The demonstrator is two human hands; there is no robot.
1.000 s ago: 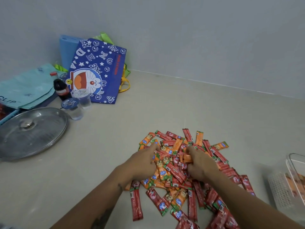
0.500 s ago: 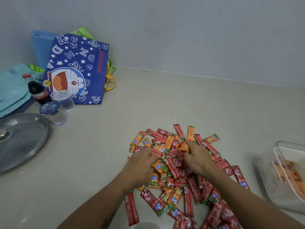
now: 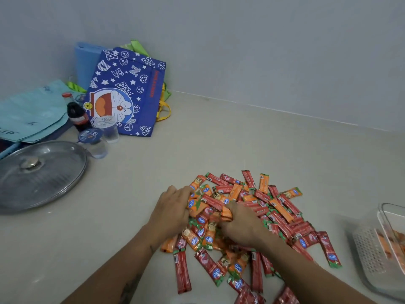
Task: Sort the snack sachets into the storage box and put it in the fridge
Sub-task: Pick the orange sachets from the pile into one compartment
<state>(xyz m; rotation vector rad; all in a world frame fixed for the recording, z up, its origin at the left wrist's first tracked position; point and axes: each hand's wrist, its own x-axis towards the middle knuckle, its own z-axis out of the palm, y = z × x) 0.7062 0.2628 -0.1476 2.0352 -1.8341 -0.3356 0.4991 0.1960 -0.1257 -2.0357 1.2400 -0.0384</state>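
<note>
A heap of red and orange snack sachets (image 3: 282,207) lies on the beige counter in front of me. My left hand (image 3: 173,212) is at the heap's left edge, fingers curled over a bunch of orange sachets (image 3: 195,206). My right hand (image 3: 243,227) is in the middle of the heap and pinches another orange sachet (image 3: 226,212). The clear storage box (image 3: 370,253) with a white perforated insert stands at the right edge, cut off by the frame. A few orange sachets lie inside it.
At the back left a blue cartoon bag (image 3: 125,93) leans on the wall. In front of it stand a cola bottle (image 3: 76,115) and two sealed water cups (image 3: 97,142). A glass pan lid (image 3: 37,172) and teal bags (image 3: 28,113) lie at the far left.
Both hands have drawn back toward me through the heap, bunching orange sachets between them. The camera swung right and then back left.
</note>
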